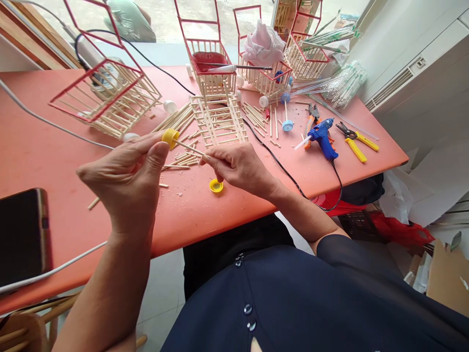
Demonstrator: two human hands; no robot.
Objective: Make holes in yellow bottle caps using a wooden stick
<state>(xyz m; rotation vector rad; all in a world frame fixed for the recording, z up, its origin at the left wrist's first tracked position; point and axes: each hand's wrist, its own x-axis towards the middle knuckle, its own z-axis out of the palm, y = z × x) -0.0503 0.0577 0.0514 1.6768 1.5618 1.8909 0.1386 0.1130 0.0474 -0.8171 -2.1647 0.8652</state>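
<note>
Between the thumb and fingers of my left hand (128,178) is a yellow bottle cap (170,138). A thin wooden stick (188,147) runs from the cap's inner side to my right hand (238,168), which pinches its other end. Both hands are raised above the near part of the table. Just below my right hand a second yellow bottle cap (216,186) lies on the tabletop with its open side up. Behind the hands stands a frame of glued sticks (220,120), and cut sticks (185,160) lie scattered around it.
Stick-built carts with red trim, one a cart (106,98) at left, line the back of the orange table (146,234). At right lie a blue glue gun (322,138) with its cord, yellow-handled pliers (357,142) and an axle with blue caps (287,112). A phone (24,239) lies at left.
</note>
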